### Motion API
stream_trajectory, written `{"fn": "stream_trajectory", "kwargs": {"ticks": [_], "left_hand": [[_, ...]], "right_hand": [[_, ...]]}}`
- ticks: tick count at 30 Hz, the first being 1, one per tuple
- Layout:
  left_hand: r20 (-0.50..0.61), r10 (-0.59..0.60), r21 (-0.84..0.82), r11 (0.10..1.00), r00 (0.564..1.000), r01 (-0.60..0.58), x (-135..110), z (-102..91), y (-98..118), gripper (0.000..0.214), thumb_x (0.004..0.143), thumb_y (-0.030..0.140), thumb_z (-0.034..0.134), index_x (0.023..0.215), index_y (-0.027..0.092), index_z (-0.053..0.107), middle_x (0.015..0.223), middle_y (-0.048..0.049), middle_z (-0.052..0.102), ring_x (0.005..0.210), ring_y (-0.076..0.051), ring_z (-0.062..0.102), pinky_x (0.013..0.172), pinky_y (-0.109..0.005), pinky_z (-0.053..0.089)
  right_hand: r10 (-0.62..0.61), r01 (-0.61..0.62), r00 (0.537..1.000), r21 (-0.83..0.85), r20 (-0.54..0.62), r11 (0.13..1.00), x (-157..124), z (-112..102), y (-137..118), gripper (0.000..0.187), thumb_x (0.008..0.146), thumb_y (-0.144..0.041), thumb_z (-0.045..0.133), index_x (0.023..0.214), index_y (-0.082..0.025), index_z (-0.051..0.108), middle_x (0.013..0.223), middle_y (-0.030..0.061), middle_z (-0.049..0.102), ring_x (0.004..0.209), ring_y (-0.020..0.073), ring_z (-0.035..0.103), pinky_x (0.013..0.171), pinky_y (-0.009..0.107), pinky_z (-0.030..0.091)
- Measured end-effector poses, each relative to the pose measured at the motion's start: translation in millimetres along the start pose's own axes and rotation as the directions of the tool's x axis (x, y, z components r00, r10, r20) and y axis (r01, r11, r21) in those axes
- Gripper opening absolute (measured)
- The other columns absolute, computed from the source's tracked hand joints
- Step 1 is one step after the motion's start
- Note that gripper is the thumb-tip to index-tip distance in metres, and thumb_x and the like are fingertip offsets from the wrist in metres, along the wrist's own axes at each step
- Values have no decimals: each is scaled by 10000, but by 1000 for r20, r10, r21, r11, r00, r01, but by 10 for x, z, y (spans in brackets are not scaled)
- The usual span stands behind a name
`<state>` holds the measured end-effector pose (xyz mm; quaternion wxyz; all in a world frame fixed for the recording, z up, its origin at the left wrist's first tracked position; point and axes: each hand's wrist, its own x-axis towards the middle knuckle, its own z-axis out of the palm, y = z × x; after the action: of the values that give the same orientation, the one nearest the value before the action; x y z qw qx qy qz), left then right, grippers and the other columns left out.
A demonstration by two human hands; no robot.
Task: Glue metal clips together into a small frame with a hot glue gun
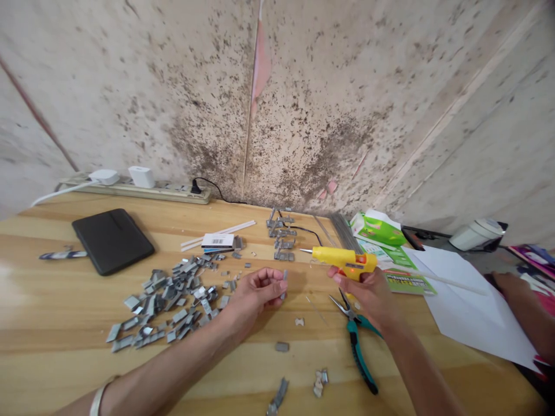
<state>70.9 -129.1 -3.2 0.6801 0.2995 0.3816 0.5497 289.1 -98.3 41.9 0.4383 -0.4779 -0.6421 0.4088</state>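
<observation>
My left hand [256, 292] pinches a small grey metal clip [284, 280] upright between thumb and fingers, just above the wooden table [65, 370]. My right hand [367, 296] is wrapped round the handle of a yellow glue gun [342, 258], whose nozzle points left toward the clip, a short gap away. A pile of several grey metal clips [173, 300] lies left of my left hand. Teal-handled pliers [358, 341] lie on the table under my right wrist.
Small assembled clip pieces [281, 237] stand behind the hands. A black pouch [111, 240], a power strip [143, 188] with plugs, white glue sticks [221, 234], a green box [377, 230] and white paper [459, 300] lie around. Another person's hand [515, 292] rests at far right.
</observation>
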Motion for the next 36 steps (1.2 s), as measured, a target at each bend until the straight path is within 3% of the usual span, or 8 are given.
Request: {"fn": "stream_trajectory", "kwargs": {"ticks": [2, 5, 9, 14, 20, 29, 36], "left_hand": [[-7, 3, 6, 1000, 1000, -3, -10, 4, 30, 308, 542, 285, 826, 730, 133, 636, 595, 12, 589, 532, -80, 516, 514, -194, 424], [-15, -4, 20, 1000, 1000, 4, -23, 6, 52, 316, 547, 286, 823, 749, 140, 629, 620, 10, 599, 556, -86, 530, 537, -201, 441], [-10, -13, 17, 1000, 1000, 13, -22, -1, 35, 312, 570, 287, 812, 764, 143, 613, 629, 10, 595, 572, -93, 540, 530, -202, 444], [-21, -2, 4, 1000, 1000, 2, -11, -16, 18, 316, 577, 270, 809, 789, 140, 612, 649, 15, 582, 571, -81, 533, 523, -194, 446], [-24, -1, 43, 999, 1000, 2, 4, -37, 12, 319, 601, 290, 792, 821, 150, 609, 668, 13, 583, 575, -97, 556, 496, -202, 447], [-40, 57, 127, 991, 998, -52, -11, -5, 21, 356, 558, 308, 809, 791, 133, 603, 629, 17, 590, 538, -73, 501, 480, -182, 423], [-47, 82, 138, 988, 996, -75, -16, 26, 42, 367, 526, 314, 819, 757, 122, 608, 582, 30, 575, 513, -62, 477, 476, -173, 400]], "right_hand": [[13, -7, 998, -83, 64, 996, -29, -10, -32, 202, 719, -309, 667, 859, -164, 651, 827, 63, 684, 792, 195, 626, 724, 305, 500], [-12, 41, 989, -190, 150, 981, -69, -27, -90, 253, 732, -340, 652, 933, -190, 622, 835, 42, 664, 781, 191, 613, 686, 281, 495], [-77, 138, 972, -271, 224, 953, -83, -48, -182, 191, 746, -360, 637, 845, -201, 597, 749, 3, 612, 688, 154, 564, 612, 236, 453], [-12, 100, 954, -278, 299, 955, -98, -34, -224, 226, 791, -430, 578, 792, -205, 601, 754, 10, 611, 714, 152, 572, 652, 238, 468], [124, -54, 960, -268, 251, 962, -161, -12, -155, 303, 744, -473, 612, 818, -182, 649, 738, 21, 663, 680, 159, 613, 591, 224, 488], [292, -213, 933, -329, 212, 920, -199, 55, -262, 354, 624, -522, 672, 727, -185, 706, 765, 48, 713, 744, 210, 654, 659, 268, 522], [247, -176, 948, -314, 203, 933, -193, 76, -246, 272, 624, -466, 700, 700, -205, 705, 729, 28, 714, 701, 199, 654, 607, 242, 519]]}}
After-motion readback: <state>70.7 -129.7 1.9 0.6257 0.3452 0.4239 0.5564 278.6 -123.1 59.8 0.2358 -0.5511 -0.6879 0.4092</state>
